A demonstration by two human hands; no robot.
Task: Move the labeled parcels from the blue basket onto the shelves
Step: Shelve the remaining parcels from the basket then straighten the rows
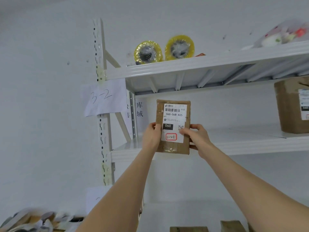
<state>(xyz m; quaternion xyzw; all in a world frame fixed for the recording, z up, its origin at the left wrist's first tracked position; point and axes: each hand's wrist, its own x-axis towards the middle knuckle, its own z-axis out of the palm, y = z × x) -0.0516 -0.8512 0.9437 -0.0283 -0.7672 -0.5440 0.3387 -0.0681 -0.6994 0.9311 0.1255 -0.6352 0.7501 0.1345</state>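
Note:
A flat brown cardboard parcel (173, 113) with a white shipping label reading "060-06B-A05" and a red-framed handwritten mark stands upright in front of the middle white shelf (242, 144). My left hand (151, 138) grips its lower left edge and my right hand (197, 136) grips its lower right edge, thumb on the label. Its bottom edge hangs at the shelf's front lip; whether it touches the shelf I cannot tell. The blue basket is out of view.
A paper sign "3-2" (103, 97) is taped to the shelf upright. Another labelled brown parcel (292, 104) stands at the right on the same shelf. Two yellow tape rolls (163, 50) and a plastic bag (284, 34) sit on the top shelf. More parcels lie at the bottom left and bottom right.

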